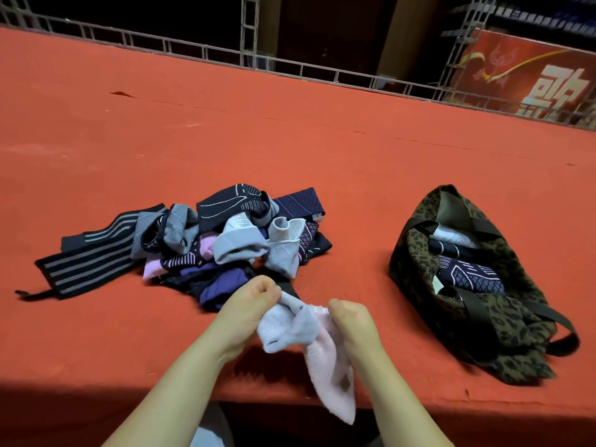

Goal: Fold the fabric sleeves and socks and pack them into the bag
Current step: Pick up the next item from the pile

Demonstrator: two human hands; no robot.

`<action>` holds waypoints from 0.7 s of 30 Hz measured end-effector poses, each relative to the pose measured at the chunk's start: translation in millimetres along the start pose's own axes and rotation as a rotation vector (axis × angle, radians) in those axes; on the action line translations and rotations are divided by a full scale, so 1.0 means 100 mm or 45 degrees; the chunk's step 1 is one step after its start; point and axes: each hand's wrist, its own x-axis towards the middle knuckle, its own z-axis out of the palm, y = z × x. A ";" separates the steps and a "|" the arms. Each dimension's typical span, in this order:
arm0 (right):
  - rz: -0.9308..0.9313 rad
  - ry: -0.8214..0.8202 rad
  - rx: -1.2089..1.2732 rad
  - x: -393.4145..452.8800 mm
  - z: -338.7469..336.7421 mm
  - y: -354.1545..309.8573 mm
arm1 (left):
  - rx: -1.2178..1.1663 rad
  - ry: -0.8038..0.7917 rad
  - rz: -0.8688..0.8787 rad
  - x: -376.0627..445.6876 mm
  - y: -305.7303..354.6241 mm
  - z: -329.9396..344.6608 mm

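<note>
You had two hands in the lower middle of the frame; your left hand (250, 304) had its fingers curled tight on the top of a pale grey sock (287, 327); your right hand (350, 321) pinched the top of a pink sock (329, 375), which hung down past the near edge of the red table (290, 130); the two socks touched each other between your hands. So you held two socks, one in each hand.

One pile of fabric (225, 240) lay in the middle of the frame, just above your hands; it had dark, purple, pink and grey pieces all mixed up, so I could not count them; one long dark sleeve with grey stripes (90, 259) stuck out to the left of the pile.

One bag (503, 317) with a spotted brown pattern lay open at the right of the frame, well apart from the pile; inside it you could see about three folded pieces, one white and two dark; the rest of the inside was hidden by the bag's wall and straps.

Your fingertips were tucked out of sight behind the socks; the red sign (532, 75) in the upper right was cut off.
</note>
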 end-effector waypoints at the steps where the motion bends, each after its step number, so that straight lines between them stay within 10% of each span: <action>1: 0.020 0.008 -0.001 -0.01 0.00 0.01 | 0.014 0.045 0.006 -0.01 -0.03 -0.02; 7: 0.147 -0.033 0.077 -0.03 0.10 0.06 | 0.088 0.187 0.015 -0.01 -0.06 -0.01; 11: 0.078 0.142 0.105 -0.09 0.09 -0.02 | 0.318 0.479 0.475 -0.18 0.08 0.04; 15: -0.104 0.078 0.161 -0.16 0.12 -0.13 | 0.629 0.045 0.662 -0.37 0.15 0.25; 21: -0.197 -0.116 0.233 -0.22 0.17 -0.16 | 0.346 0.109 0.368 -0.29 0.09 0.23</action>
